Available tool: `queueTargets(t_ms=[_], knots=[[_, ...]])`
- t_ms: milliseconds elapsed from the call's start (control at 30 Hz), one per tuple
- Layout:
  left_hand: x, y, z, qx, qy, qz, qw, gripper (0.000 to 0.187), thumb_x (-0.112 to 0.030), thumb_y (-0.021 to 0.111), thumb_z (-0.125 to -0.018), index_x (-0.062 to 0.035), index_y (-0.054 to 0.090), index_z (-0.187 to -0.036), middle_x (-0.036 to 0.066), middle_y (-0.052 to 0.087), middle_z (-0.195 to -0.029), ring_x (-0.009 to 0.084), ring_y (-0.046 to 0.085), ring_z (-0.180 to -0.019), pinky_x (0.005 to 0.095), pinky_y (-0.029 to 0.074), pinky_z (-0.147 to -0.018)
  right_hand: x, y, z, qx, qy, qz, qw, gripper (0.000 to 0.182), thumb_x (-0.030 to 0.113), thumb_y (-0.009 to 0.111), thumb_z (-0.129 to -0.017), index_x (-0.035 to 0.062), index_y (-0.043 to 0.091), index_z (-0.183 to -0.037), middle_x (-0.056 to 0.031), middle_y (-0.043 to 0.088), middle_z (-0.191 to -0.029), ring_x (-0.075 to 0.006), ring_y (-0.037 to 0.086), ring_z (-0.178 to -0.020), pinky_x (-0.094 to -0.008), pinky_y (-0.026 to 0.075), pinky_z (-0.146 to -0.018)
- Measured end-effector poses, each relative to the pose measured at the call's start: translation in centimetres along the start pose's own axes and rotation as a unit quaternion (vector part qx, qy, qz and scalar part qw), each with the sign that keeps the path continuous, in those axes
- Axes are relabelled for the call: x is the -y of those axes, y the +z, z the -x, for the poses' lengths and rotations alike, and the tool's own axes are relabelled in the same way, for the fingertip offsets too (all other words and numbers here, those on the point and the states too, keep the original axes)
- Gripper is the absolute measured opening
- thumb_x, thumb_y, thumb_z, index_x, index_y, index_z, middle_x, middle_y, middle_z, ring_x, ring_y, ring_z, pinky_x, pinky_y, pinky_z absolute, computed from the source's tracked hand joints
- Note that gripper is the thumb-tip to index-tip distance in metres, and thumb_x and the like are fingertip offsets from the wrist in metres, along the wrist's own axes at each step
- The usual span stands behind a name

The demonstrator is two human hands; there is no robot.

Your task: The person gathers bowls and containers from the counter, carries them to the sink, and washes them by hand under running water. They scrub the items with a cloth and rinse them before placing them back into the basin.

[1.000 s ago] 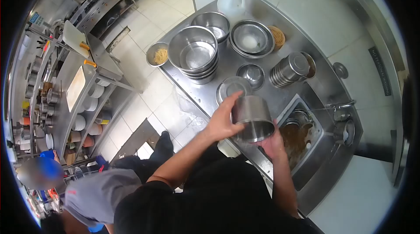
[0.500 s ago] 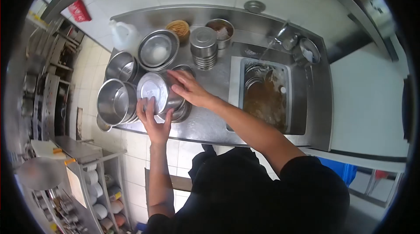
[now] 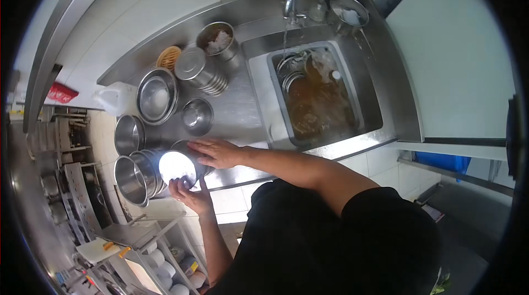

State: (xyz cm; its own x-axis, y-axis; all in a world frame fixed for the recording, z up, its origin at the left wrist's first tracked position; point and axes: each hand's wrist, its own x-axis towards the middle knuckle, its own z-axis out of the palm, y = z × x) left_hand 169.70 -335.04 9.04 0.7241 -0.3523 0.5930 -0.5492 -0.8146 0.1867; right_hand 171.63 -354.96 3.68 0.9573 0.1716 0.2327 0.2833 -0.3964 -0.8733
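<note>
A stainless steel pot point(image 3: 177, 167) lies tilted between my hands at the counter's front edge, its round flat bottom glaring white. My left hand point(image 3: 193, 198) curls its fingers over the lower edge of that bottom. My right hand point(image 3: 220, 153) rests along the pot's upper side with fingers extended, gripping it from the other side. What is under the pot is mostly hidden. Just left of it lies a nested row of steel pots point(image 3: 132, 180), mouths facing left. A small steel bowl point(image 3: 198, 117) sits behind my right hand.
Water runs from a tap point(image 3: 291, 5) into a sink basin point(image 3: 274, 96) of brown water with metal dishes. Stacked steel bowls point(image 3: 157, 95), a lidded stack of containers point(image 3: 194, 66), a yellow basket point(image 3: 168, 58) and a white jug point(image 3: 115, 98) line the counter.
The view has turned, so the sink sits nearer the middle. My hands and the pot have come closer to the front edge, and the small bowl behind them is now uncovered.
</note>
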Motion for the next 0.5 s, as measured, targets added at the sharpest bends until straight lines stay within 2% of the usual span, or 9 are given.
queueTargets(t_ms=[33, 67, 100, 167, 233, 267, 367, 433, 500], knots=[[-0.5, -0.1, -0.4, 0.011, 0.005, -0.033, 0.999, 0.063, -0.017, 0.088, -0.078, -0.0029, 0.050, -0.126, 0.020, 0.047, -0.131, 0.0433, 0.042, -0.133, 0.0573, 0.042, -0.106, -0.2, -0.3, 0.3, 0.015, 0.011, 0.001, 1.000, 0.073, 0.047, 0.051, -0.104, 0.0099, 0.027, -0.161, -0.0179, 0.032, -0.164, -0.0325, 0.035, -0.150, -0.0436, 0.031, -0.123], [-1.1, -0.2, -1.1, 0.026, 0.001, -0.021, 0.999, 0.060, -0.017, 0.087, -0.080, -0.0024, 0.051, -0.126, 0.022, 0.048, -0.132, 0.0441, 0.042, -0.134, 0.0560, 0.043, -0.105, -0.4, -0.7, 1.1, 0.007, -0.007, 0.004, 1.000, 0.074, 0.042, 0.059, -0.101, 0.0084, 0.030, -0.160, -0.0176, 0.032, -0.164, -0.0338, 0.035, -0.149, -0.0445, 0.032, -0.122], [-0.1, 0.6, -0.5, 0.049, -0.065, 0.046, 0.996, 0.062, -0.017, 0.087, -0.079, -0.0016, 0.051, -0.128, 0.023, 0.048, -0.134, 0.0441, 0.042, -0.135, 0.0541, 0.044, -0.104, -0.9, -1.1, 1.7, 0.035, 0.007, 0.030, 0.999, 0.073, 0.039, 0.061, -0.100, 0.0081, 0.032, -0.159, -0.0177, 0.032, -0.164, -0.0341, 0.035, -0.149, -0.0448, 0.032, -0.122], [0.5, 1.0, -0.2, 0.057, -0.036, -0.020, 0.998, 0.071, -0.016, 0.088, -0.076, -0.0069, 0.051, -0.136, 0.023, 0.048, -0.136, 0.0432, 0.043, -0.132, 0.0524, 0.045, -0.104, -1.1, -2.5, 2.2, 0.106, 0.003, 0.077, 0.991, 0.072, 0.033, 0.065, -0.098, 0.0075, 0.034, -0.158, -0.0178, 0.032, -0.164, -0.0349, 0.035, -0.149, -0.0453, 0.033, -0.121], [-3.0, -0.9, -2.5, 0.133, -0.121, -0.057, 0.982, 0.082, -0.017, 0.090, -0.071, -0.0162, 0.051, -0.143, 0.021, 0.049, -0.134, 0.0414, 0.046, -0.127, 0.0531, 0.044, -0.103, -1.4, -4.0, 4.6, 0.069, 0.015, 0.047, 0.996, 0.069, 0.032, 0.067, -0.095, 0.0081, 0.041, -0.154, -0.0217, 0.038, -0.159, -0.0384, 0.042, -0.144, -0.0468, 0.038, -0.117], [-2.7, -0.8, -2.6, 0.142, -0.094, -0.092, 0.981, 0.085, -0.021, 0.091, -0.069, -0.0228, 0.053, -0.145, 0.018, 0.051, -0.130, 0.0389, 0.048, -0.123, 0.0530, 0.043, -0.103, -1.5, -4.8, 6.0, 0.046, 0.028, 0.030, 0.998, 0.067, 0.032, 0.068, -0.094, 0.0085, 0.044, -0.152, -0.0234, 0.040, -0.157, -0.0400, 0.045, -0.141, -0.0475, 0.041, -0.115], [-3.4, -0.9, -3.5, 0.148, -0.123, -0.099, 0.976, 0.077, -0.027, 0.091, -0.070, -0.0209, 0.058, -0.139, 0.014, 0.051, -0.123, 0.0374, 0.049, -0.119, 0.0536, 0.043, -0.101, -4.5, -6.9, 11.1, -0.012, 0.129, 0.015, 0.992, 0.060, 0.030, 0.068, -0.095, 0.0063, 0.050, -0.146, -0.0257, 0.047, -0.151, -0.0413, 0.049, -0.138, -0.0467, 0.043, -0.112], [-4.2, -1.0, -3.9, 0.160, -0.156, -0.102, 0.969, 0.069, -0.027, 0.090, -0.071, -0.0193, 0.061, -0.133, 0.014, 0.053, -0.121, 0.0372, 0.051, -0.117, 0.0527, 0.044, -0.100, -7.0, -8.4, 14.3, -0.059, 0.151, 0.050, 0.986, 0.052, 0.028, 0.067, -0.095, 0.0048, 0.054, -0.140, -0.0237, 0.055, -0.142, -0.0382, 0.057, -0.129, -0.0440, 0.047, -0.106], [-5.1, -1.4, -4.1, 0.153, -0.158, -0.099, 0.971, 0.063, -0.027, 0.089, -0.073, -0.0185, 0.063, -0.130, 0.013, 0.055, -0.121, 0.0368, 0.052, -0.118, 0.0515, 0.044, -0.100, -7.0, -11.3, 14.7, -0.072, 0.170, -0.005, 0.983, 0.045, 0.025, 0.068, -0.094, 0.0033, 0.059, -0.132, -0.0187, 0.061, -0.128, -0.0322, 0.066, -0.103, -0.0410, 0.054, -0.090]])
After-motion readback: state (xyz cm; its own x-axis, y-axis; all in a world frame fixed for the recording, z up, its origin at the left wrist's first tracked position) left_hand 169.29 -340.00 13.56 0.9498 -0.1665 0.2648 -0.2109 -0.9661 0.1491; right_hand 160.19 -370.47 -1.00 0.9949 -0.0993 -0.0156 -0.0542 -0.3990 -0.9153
